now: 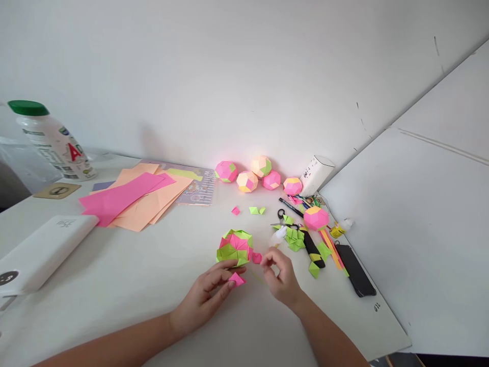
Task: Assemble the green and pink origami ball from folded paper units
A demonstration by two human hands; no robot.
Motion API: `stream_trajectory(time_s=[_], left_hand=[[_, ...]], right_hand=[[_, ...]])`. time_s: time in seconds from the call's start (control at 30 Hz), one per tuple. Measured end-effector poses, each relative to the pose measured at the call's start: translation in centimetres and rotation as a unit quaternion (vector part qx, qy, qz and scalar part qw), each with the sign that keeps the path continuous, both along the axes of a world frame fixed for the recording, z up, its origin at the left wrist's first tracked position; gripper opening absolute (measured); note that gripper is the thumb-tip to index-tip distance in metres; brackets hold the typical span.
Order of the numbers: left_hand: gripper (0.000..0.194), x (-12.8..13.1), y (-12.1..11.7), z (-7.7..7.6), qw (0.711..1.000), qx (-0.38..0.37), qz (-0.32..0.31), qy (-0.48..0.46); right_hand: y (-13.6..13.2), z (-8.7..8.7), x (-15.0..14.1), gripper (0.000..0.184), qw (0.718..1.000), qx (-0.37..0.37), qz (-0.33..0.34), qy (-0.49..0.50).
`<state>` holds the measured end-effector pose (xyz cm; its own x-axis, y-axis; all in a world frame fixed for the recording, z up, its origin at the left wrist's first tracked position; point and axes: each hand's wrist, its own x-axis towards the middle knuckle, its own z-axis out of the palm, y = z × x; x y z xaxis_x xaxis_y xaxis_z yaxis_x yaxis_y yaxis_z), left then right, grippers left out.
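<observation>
My left hand pinches a pink folded paper piece between thumb and fingers. Its fingertips lie at the near edge of a half-built paper ball, green outside with pink inside, which stands hollow side up. To the right, my right hand is closed, thumb and fingertips together; what they hold, if anything, I cannot make out. Another pink folded piece sits between the ball and those fingertips. Just beyond the right hand is a small white-capped glue bottle, partly hidden.
Finished paper balls line the wall; another ball rests among scissors, green folded pieces, a cutter knife and a black phone. Leftward lie paper sheets, a white power bank and a green-capped bottle.
</observation>
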<state>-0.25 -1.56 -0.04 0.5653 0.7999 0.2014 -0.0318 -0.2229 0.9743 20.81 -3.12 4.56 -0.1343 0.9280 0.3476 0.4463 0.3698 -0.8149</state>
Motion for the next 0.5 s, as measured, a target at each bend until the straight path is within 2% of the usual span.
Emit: stream_trajectory(time_s=[0.07, 0.13, 0.23, 0.37, 0.5], left_hand=[[0.024, 0.0, 0.1, 0.0, 1.000, 0.005, 0.000, -0.002], [0.024, 0.1, 0.1, -0.1, 1.000, 0.012, 0.003, -0.001], [0.025, 0.1, 0.2, -0.1, 1.000, 0.018, 0.006, 0.001], [0.026, -0.1, 0.1, 0.0, 1.000, 0.018, 0.000, 0.017], [0.025, -0.2, 0.1, 0.0, 0.999, 0.038, -0.007, 0.022]], right_hand=[[-0.4, 0.0, -0.5, 0.012, 0.997, 0.003, 0.065, -0.032], [-0.7, -0.1, -0.8, 0.010, 0.993, 0.010, 0.099, -0.069], [-0.9, -0.7, -1.2, 0.015, 0.989, 0.031, 0.101, -0.104], [-0.6, -1.2, -1.3, 0.010, 0.987, 0.062, 0.098, -0.114], [-0.5, -0.4, -0.6, 0.005, 0.984, 0.094, 0.105, -0.111]])
